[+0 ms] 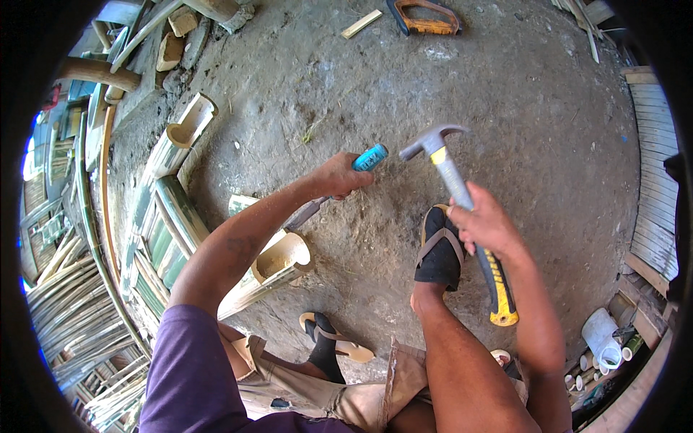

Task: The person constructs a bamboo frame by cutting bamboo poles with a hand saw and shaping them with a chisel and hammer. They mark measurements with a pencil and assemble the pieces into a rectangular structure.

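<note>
My left hand (336,176) is closed round the blue handle of a chisel (371,156). Its metal blade slants down to the left, the tip reaching a split bamboo pole (278,263) whose hollow faces up; the forearm partly hides this contact. In my right hand (489,221) is a claw hammer (449,172), gripped mid-shaft, with a grey head and a yellow-and-black grip. The hammer head is raised to the right of the chisel's butt, apart from it.
More cut bamboo (170,148) lies to the left, beside bundled bamboo strips (79,317). An orange-handled saw (426,20) and a short wood strip (362,24) rest on the dirt floor (556,144) ahead. A whitish container (600,338) stands lower right. My sandalled foot (440,249) is below the hammer.
</note>
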The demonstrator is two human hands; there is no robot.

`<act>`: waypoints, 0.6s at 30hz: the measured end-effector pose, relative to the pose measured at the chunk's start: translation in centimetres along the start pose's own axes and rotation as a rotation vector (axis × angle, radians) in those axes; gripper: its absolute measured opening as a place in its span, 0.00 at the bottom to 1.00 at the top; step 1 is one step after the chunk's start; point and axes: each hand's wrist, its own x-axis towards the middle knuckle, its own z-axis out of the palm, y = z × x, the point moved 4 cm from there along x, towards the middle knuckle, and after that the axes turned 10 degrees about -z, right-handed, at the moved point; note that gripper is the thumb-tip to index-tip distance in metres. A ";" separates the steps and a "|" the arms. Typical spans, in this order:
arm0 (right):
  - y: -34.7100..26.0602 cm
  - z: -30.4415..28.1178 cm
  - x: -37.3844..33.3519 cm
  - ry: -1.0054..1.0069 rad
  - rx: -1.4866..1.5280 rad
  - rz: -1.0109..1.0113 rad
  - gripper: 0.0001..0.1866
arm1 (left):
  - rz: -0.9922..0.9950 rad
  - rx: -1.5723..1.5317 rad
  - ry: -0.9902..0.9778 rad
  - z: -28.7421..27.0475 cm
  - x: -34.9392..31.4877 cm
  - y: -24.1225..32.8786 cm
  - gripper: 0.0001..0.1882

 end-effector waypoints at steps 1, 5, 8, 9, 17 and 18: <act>-0.6 -0.4 0.2 -0.012 0.077 0.012 0.10 | 0.010 0.005 0.007 0.0 -0.1 0.1 0.13; -3.2 -2.9 1.6 0.311 0.205 -0.060 0.09 | 0.013 0.019 0.035 0.1 -0.1 0.2 0.16; -3.5 -1.3 2.5 0.419 0.416 -0.182 0.08 | -0.002 0.031 0.052 0.2 0.0 0.1 0.18; -2.8 -0.3 2.6 0.346 0.299 -0.064 0.08 | -0.015 0.040 0.066 0.2 0.0 0.1 0.18; -2.6 -2.3 3.0 0.214 0.233 0.018 0.07 | -0.017 0.024 0.056 0.4 -0.4 -0.1 0.13; -2.7 -2.2 3.2 0.228 0.346 -0.014 0.07 | -0.038 0.033 0.068 0.5 -0.5 -0.3 0.13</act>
